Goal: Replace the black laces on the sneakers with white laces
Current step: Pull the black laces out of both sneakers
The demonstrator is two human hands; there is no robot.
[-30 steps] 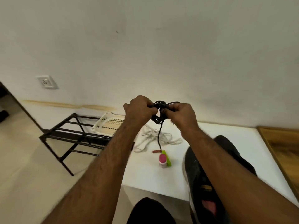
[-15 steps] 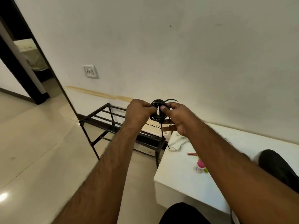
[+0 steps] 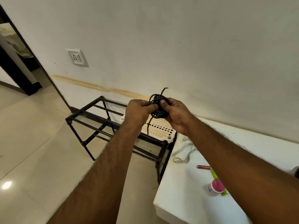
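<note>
black rack [image 3: 100,120] with white tray [image 3: 159,128], white laces [image 3: 186,152] on table [image 3: 178,199]

Lighting: even, soft indoor; glare spot on floor tiles [image 3: 7,185]. Wide-angle bending at edges; forearms slightly blurred.

No text, brand, number or sign can be read anywhere in the head view. The small jar with the pink lid [image 3: 216,186] on the white bench [image 3: 181,198] carries a pale label with a blue patch, but it is too small and blurred to make out any letters. The wall socket [image 3: 75,56] shows only its pin holes, and the little red tube [image 3: 203,167] beside the green item [image 3: 214,174] bears no legible marking.
</note>
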